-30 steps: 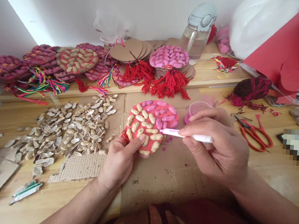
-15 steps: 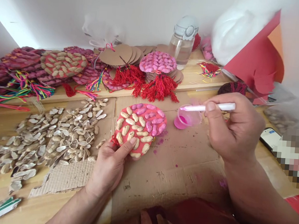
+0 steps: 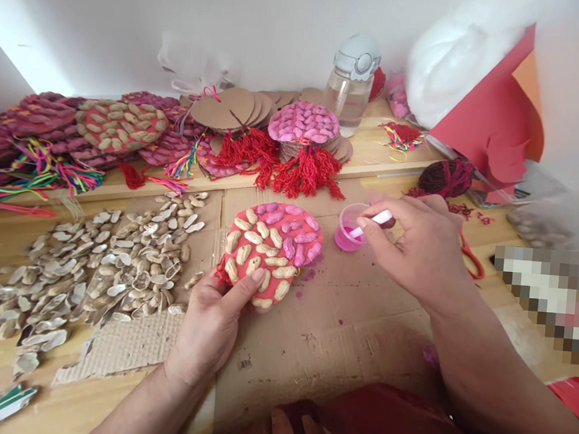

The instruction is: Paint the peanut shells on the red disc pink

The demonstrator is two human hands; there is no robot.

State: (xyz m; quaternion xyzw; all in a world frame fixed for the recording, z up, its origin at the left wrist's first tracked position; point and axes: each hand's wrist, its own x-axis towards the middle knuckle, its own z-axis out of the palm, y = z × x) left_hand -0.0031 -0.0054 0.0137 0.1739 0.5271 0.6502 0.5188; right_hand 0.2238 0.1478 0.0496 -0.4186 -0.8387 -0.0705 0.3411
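My left hand (image 3: 218, 322) is closed on the lower left edge of a round red disc (image 3: 278, 288), thumb on top. Peanut shells cover the disc, pink at its upper right and natural tan elsewhere. Between thumb and fingers of my right hand (image 3: 408, 243) is a white brush (image 3: 382, 216), slanting down into a small clear cup (image 3: 350, 214) of pink paint. The cup stands on stained cardboard (image 3: 309, 352), just right of the disc.
Loose peanut shells (image 3: 140, 265) lie at the left. Along the back shelf are decorated discs (image 3: 121, 123), plain cardboard rounds (image 3: 222, 108), a shell-covered round with red tassels (image 3: 304, 121) and a bottle (image 3: 350, 88). Dark red yarn (image 3: 446, 176) and orange scissor handles (image 3: 471, 255) are at the right.
My right hand has moved left and turned, and the brush tip has gone from above the cup down into the paint. The disc and my left hand have barely moved.
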